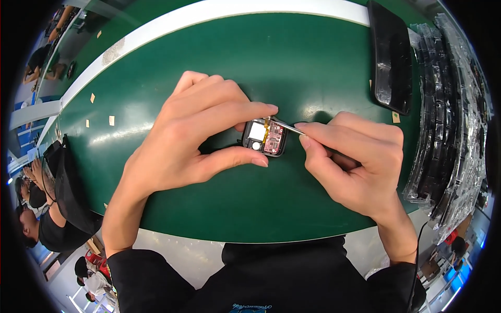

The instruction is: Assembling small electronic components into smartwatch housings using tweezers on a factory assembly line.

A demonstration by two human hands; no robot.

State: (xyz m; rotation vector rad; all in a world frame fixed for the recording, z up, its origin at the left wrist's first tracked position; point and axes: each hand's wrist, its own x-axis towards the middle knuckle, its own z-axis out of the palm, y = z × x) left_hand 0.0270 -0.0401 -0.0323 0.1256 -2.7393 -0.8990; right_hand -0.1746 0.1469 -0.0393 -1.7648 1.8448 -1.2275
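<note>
A small black device housing (282, 152) lies open on the green table, showing a reddish circuit board (274, 136), a white block and a strip of yellow tape. My left hand (201, 122) grips the housing between thumb and fingers, the thumb along its near edge and a fingertip at its far edge. Between thumb and forefinger my right hand (360, 156) pinches a thin metal tool (288, 127), perhaps tweezers. Its tip reaches the far edge of the circuit board, close to my left fingertip. What the tip touches is too small to make out.
A black tray (389, 57) stands at the far right. Beside it, stacked clear plastic trays (438, 115) with dark contents run along the right edge. Small beige paper scraps (111, 120) dot the table's left side. Other people sit beyond the left edge, near a black bag-like object (73, 188).
</note>
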